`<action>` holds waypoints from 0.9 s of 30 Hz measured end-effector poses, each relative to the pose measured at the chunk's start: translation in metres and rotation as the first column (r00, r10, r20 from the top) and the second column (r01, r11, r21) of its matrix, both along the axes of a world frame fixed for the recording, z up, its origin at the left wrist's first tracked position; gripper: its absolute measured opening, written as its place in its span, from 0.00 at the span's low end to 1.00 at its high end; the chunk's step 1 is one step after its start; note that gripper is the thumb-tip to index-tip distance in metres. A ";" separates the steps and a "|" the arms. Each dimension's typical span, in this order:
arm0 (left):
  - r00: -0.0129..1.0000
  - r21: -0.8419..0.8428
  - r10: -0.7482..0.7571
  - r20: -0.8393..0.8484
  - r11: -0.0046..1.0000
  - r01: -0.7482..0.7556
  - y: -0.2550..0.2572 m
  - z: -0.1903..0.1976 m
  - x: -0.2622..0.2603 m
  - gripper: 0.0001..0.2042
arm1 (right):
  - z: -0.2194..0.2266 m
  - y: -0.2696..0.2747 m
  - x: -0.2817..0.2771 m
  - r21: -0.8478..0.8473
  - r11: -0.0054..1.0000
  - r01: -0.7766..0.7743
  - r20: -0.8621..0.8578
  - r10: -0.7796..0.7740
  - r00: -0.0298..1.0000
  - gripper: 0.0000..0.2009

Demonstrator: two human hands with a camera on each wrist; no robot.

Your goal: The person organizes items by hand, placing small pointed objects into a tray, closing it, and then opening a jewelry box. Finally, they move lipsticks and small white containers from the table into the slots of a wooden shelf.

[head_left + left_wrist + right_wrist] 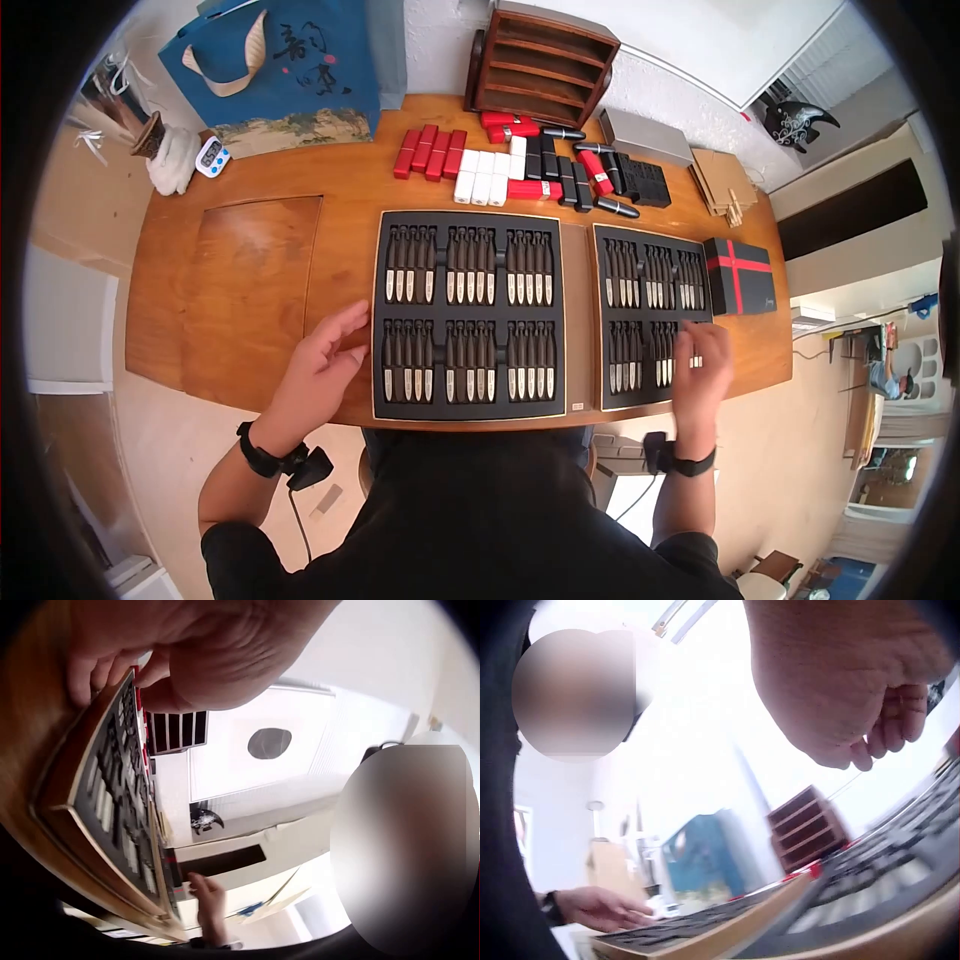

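Note:
A book-style case lies spread wide on the table. Its left tray (440, 313) and right tray (645, 316) are black, each with six compartments of slim dark pieces that have pale pointed ends. My left hand (318, 372) is beside the left tray's outer edge, fingertips right at the rim, with nothing gripped. Over the lower right compartments of the right tray hovers my right hand (701, 365), hiding some pieces. In the right wrist view the right hand's fingers (907, 712) are loosely bent above the tray, and no object shows in them.
Behind the case stand red, white and black small boxes (483, 178) with several dark tubes. A wooden rack (545, 62) is at the back, a blue gift bag (285, 70) back left. A black box with red ribbon (738, 276) and brown cardboard pieces (722, 180) sit at right.

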State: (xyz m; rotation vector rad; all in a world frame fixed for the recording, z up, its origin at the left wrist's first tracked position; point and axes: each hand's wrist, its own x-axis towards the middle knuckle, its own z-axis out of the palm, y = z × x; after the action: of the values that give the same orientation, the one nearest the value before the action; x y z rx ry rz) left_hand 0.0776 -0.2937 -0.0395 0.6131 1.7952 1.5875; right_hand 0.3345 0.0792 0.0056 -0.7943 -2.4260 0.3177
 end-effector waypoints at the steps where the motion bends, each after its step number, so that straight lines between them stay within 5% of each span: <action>1: 0.984 0.056 0.020 0.179 0.998 -0.030 0.003 0.002 -0.001 0.25 | -0.010 0.021 0.019 0.074 0.993 0.091 0.010 -0.092 0.996 0.08; 5: 0.917 0.029 0.112 0.382 0.991 -0.133 0.014 0.013 -0.007 0.25 | -0.038 0.061 0.068 -0.002 0.946 0.323 0.097 -0.321 0.942 0.12; 6: 0.887 0.004 0.161 0.433 0.984 -0.181 0.016 0.014 -0.009 0.24 | -0.046 0.065 0.073 -0.156 0.924 0.350 0.077 -0.342 0.937 0.13; 9: 0.853 -0.014 0.207 0.480 0.974 -0.228 0.018 0.013 -0.013 0.23 | -0.052 0.076 0.078 -0.178 0.958 0.226 0.033 -0.223 0.974 0.14; 19: 0.860 -0.100 0.258 0.440 0.966 -0.239 0.029 0.024 -0.013 0.26 | -0.043 0.087 0.070 -0.345 0.911 0.227 0.068 -0.217 0.974 0.14; 27: 0.876 -0.101 0.225 0.426 0.974 -0.201 0.037 0.018 -0.022 0.22 | -0.037 0.085 0.062 -0.238 0.951 0.195 0.132 -0.168 0.977 0.14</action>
State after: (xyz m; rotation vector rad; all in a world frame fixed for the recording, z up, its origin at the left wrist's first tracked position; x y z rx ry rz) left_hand 0.0554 -0.2569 -0.0213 0.0182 1.5934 1.6537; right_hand 0.3969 0.1643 -0.0313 -1.1667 -2.4198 0.5275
